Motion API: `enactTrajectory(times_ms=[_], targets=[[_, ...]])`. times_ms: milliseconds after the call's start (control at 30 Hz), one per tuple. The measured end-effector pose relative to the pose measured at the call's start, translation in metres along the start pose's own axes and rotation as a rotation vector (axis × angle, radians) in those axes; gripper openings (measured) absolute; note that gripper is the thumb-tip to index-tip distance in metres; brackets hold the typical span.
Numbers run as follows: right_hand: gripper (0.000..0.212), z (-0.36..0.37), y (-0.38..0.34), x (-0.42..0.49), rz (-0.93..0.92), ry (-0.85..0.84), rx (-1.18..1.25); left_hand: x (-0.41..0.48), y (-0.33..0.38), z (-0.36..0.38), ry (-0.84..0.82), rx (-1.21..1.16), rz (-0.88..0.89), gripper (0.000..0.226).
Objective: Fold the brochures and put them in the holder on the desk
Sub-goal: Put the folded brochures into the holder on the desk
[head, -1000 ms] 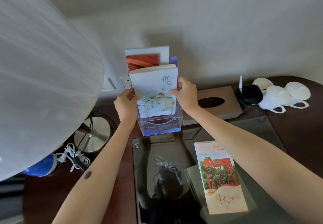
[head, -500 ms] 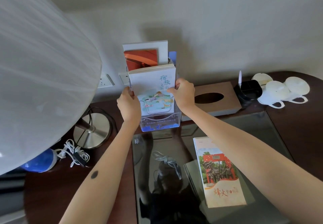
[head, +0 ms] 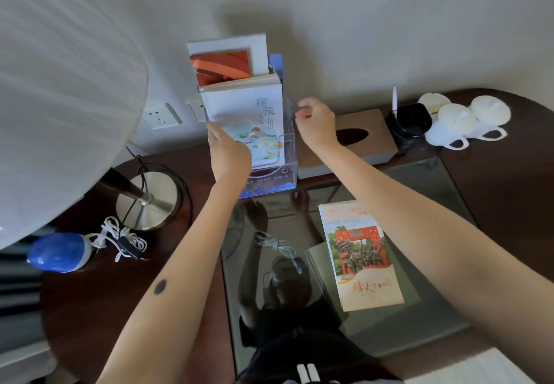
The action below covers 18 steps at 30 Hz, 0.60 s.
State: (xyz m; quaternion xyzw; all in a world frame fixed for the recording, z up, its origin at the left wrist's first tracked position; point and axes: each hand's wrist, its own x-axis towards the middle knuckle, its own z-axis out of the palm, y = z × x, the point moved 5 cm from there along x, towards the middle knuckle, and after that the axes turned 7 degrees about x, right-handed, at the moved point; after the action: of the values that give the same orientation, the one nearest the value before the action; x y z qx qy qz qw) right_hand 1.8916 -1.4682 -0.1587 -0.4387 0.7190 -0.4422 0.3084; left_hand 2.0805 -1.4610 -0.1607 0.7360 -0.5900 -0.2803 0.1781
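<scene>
One blue-white brochure [head: 248,125] sits in clear holder [head: 287,170], left hand [head: 229,155] steadying it, right hand [head: 314,122] empty w/ fingers curled beside; red-gate brochure [head: 359,254] in front of holder left.

Left hand [head: 229,155] covers the lower left corner of the front brochure [head: 248,119], so that edge can't be read. The orange brochure [head: 223,66] behind shows only its top; the rest sits hidden in the clear holder [head: 289,143]. Small print along the holder's base is too tiny to make out. Right hand [head: 316,122] is blurred, fingertips unclear. The lampshade [head: 60,84] runs off the upper left of the frame. Both forearms are cut by the bottom edge.
</scene>
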Motion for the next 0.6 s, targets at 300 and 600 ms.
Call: enactTrajectory(times_ms=[300,600], targets=[[0.045,-0.089,0.160,-0.119,0.438,0.068,-0.319,-0.130,-0.041,0.115,-0.309,-0.244,-0.145,0.066],[0.055,-0.102,0.215,-0.213,0.655,-0.049,-0.325,-0.231,-0.052,0.191,-0.566,-0.236,-0.431,0.061]])
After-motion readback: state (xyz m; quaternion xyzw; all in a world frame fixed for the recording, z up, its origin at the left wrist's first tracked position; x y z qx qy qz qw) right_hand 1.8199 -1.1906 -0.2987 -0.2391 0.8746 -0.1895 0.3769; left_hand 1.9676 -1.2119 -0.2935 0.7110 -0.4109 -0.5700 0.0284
